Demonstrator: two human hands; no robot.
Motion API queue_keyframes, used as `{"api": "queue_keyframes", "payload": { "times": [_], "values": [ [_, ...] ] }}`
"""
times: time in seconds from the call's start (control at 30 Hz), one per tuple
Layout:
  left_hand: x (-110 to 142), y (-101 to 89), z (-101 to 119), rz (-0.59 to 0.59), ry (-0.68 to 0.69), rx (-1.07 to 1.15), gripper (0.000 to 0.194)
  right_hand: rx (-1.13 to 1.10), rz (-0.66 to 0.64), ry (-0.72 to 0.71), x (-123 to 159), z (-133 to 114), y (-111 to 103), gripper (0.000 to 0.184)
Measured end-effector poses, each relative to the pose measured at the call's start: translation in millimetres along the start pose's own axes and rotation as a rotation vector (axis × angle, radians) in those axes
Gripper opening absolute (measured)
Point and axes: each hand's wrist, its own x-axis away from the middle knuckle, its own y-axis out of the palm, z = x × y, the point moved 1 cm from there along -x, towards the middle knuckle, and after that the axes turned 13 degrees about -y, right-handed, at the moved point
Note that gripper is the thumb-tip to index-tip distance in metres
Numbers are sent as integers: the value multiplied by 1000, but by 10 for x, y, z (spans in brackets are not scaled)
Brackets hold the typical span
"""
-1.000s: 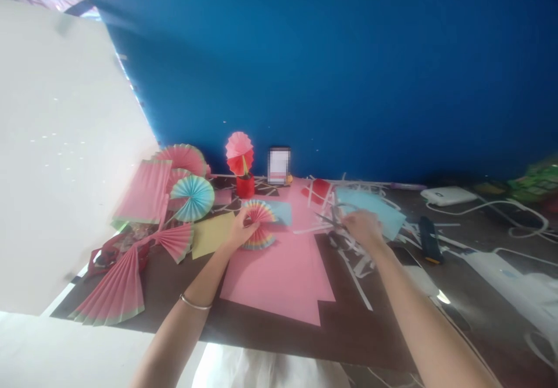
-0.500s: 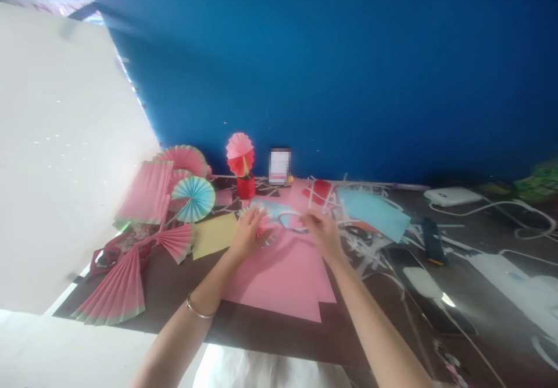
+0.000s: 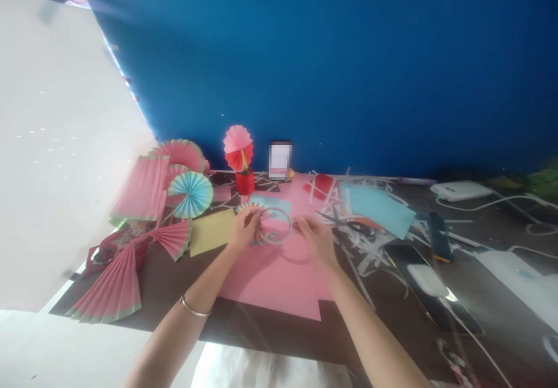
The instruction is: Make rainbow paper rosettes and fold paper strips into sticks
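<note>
A thin pale ring, which looks like a narrow roll of tape, hangs above the pink paper. My left hand is closed on the ring's left edge. Just right of the ring, my right hand has its fingertips pinched together; anything between them is too small to make out. Behind the ring and partly hidden by it lies a small multicoloured folded-paper piece, close to my left fingers. A light blue sheet lies beyond it.
Folded pink fans and a blue paper rosette are at left, near a yellow sheet. A red pot holds a paper flower. Scissors, paper strips, a phone and cables lie at right.
The ring has shifted left from my right hand to my left fingers and now shows its round face. My left fingers have closed, and the scissors by my right hand show more fully.
</note>
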Motion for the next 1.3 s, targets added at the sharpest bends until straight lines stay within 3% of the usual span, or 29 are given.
{"api": "queue_keyframes", "payload": {
  "times": [0.2,0.37,0.57,0.73,0.83,1.0,1.3],
  "values": [
    [-97,-113,-16,17,-225,235,23,1,-35,-4,48,-28,80,29],
    [-85,-199,134,-161,-259,396,29,99,-24,-35,105,-118,149,24],
    [-186,-273,29,137,-84,418,27,76,91,-32,70,18,164,32],
    [-236,-359,-43,358,-45,318,25,213,-93,-52,84,106,204,25],
    [-246,-403,-43,373,-42,366,23,339,-169,-129,106,92,235,24],
    [-283,-446,-104,356,-77,499,23,472,-137,-234,108,118,237,21],
    [-336,-476,-204,373,-52,589,23,438,-196,-134,166,162,278,18]
  ]
}}
